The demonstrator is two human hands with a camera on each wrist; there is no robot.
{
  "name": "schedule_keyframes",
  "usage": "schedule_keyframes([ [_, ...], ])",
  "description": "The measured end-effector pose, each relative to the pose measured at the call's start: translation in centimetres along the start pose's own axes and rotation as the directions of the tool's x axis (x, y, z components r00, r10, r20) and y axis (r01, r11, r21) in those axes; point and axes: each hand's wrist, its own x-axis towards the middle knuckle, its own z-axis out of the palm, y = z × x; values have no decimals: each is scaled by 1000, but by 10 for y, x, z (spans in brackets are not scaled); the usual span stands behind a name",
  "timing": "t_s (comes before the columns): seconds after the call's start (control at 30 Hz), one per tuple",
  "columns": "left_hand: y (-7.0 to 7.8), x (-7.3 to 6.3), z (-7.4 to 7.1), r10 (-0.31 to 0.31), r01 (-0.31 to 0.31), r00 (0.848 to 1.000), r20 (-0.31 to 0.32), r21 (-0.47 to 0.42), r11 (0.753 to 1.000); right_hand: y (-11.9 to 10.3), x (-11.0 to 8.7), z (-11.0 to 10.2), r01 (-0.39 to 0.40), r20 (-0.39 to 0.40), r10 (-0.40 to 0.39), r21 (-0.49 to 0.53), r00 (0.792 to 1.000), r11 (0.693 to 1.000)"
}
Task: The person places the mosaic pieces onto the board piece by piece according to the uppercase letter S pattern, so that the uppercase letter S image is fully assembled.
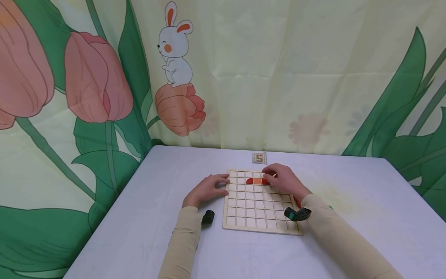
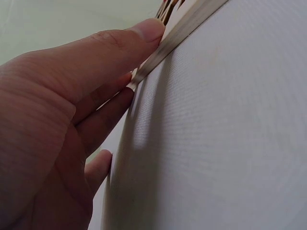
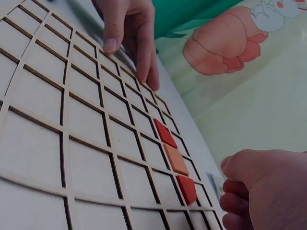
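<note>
A square wooden grid board lies on the white-covered table. Along one row near its far edge sit three small pieces: a red one, an orange one and another red one, side by side. My left hand rests at the board's left edge, thumb and fingertips touching the rim. Over the board's far right part is my right hand, close to the row. Its fingers are curled in the right wrist view, and no piece shows between them; the palm side is hidden.
Behind the board lies a small patterned card. Something red shows beside the board's right edge, mostly covered by the right forearm, and a bit of green peeks out past the sleeve. A printed curtain hangs behind the table.
</note>
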Motion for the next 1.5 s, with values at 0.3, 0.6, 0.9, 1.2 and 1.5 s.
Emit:
schedule_keyframes([
  [0.3,1,0,0,-12,12,1000,3,5,1000,26,-40,-28,-192,31,192,21,981,981],
  [0.6,3,-1,-1,0,0,1000,-8,1,1000,47,-77,-52,-191,38,192,-20,981,981],
  [0.9,1,0,0,-12,12,1000,-1,-5,1000,60,-101,-66,-176,43,178,-56,983,983],
  [1.2,0,-1,0,-10,10,1000,3,-6,1000,71,-111,-69,-180,56,184,-63,981,982],
  [1.5,1,-2,-1,12,-12,1000,-3,0,1000,76,-108,-62,-173,66,178,-79,982,982],
])
